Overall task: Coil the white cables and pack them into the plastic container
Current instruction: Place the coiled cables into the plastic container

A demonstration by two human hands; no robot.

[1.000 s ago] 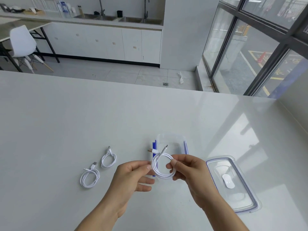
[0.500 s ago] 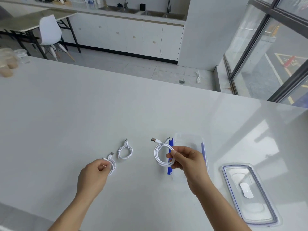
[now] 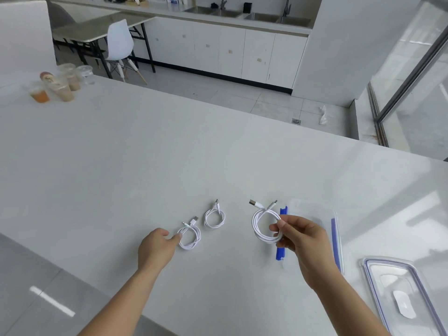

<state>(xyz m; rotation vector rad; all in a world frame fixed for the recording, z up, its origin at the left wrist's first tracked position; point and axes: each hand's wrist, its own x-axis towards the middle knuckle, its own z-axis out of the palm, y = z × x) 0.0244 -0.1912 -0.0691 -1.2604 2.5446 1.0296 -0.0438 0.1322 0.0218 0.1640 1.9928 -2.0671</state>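
White tabletop (image 3: 169, 154) spreads before us, with drink cups (image 3: 58, 83) at its far left corner and a clear lid (image 3: 407, 287) lying at the right. Our right hand (image 3: 303, 241) pinches one coiled white cable (image 3: 260, 229) between thumb and curled fingers, just left of the open plastic container (image 3: 312, 212). Our left hand (image 3: 157, 248) reaches a fingertip to the rim of a second coil (image 3: 190, 236), with a third coil (image 3: 214, 215) just beyond on the table; whether those fingers grip it we cannot tell
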